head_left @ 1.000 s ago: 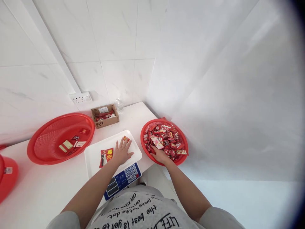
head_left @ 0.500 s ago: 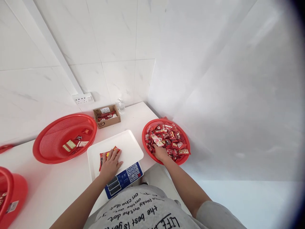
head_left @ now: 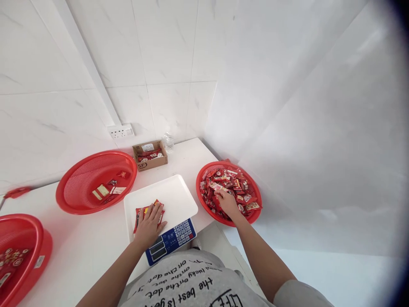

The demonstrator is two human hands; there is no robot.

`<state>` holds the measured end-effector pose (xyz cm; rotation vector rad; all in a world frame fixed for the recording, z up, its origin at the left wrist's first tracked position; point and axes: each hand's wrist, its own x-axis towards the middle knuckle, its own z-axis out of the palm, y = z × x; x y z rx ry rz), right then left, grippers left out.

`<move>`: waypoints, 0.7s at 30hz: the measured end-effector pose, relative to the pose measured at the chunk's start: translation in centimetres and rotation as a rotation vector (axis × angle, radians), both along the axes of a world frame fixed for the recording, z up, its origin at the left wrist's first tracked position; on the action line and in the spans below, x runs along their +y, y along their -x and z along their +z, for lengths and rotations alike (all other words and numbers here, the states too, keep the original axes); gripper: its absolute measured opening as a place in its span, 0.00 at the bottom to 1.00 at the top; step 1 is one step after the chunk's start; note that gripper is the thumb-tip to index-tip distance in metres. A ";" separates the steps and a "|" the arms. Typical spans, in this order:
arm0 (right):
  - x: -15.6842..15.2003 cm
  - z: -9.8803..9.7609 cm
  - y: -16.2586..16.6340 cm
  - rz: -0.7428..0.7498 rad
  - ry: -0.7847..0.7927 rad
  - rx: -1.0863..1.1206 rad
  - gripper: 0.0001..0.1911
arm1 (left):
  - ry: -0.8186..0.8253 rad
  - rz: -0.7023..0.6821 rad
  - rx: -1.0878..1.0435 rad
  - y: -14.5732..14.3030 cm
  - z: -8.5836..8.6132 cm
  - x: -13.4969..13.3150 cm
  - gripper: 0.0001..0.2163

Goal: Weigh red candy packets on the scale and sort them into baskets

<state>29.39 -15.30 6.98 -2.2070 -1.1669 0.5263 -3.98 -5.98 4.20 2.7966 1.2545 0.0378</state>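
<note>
My left hand (head_left: 148, 225) lies flat, fingers stretched out, on small red packets (head_left: 139, 212) on the white tray (head_left: 177, 194) of a weighing scale. The scale's blue panel (head_left: 171, 238), with keys and dark displays, faces me. To the right, my right hand (head_left: 228, 204) is over a red mesh basket (head_left: 257, 192) heaped with small, mostly red wrapped packets (head_left: 238, 184). Its fingers are drawn together among the packets, close to a pink-and-white one (head_left: 217, 186). What they pinch, if anything, is hidden.
A red basket (head_left: 68, 181) with a few packets stands left of the scale. Another red basket (head_left: 41, 238) is at the lower left. Behind the tray are a cardboard box (head_left: 154, 163) of packets and a clear plastic bottle (head_left: 168, 143), near the wall socket (head_left: 120, 131).
My right hand has risen from deeper among the packets, and more of its fingers show. My left hand stays on the red packets. The whole view has shifted slightly.
</note>
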 end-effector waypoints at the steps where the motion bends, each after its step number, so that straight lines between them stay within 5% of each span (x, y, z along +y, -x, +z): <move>1: 0.0 0.5 0.3 -0.022 -0.086 0.027 0.15 | 0.008 -0.004 0.000 0.0 0.1 0.0 0.27; 5: 0.8 2.8 2.9 -0.076 -0.388 0.126 0.15 | 0.032 -0.021 -0.014 0.1 0.4 -0.1 0.25; 9: 2.8 3.9 6.3 -0.058 -0.503 0.310 0.14 | 0.044 -0.033 -0.050 0.4 0.4 0.0 0.25; 14: 5.2 3.2 10.3 -0.054 -0.516 0.765 0.12 | 0.065 -0.047 -0.078 0.7 0.3 0.1 0.27; 21: 6.0 1.5 12.6 -0.139 -0.535 1.064 0.12 | 0.078 -0.040 -0.088 0.6 0.6 -0.1 0.28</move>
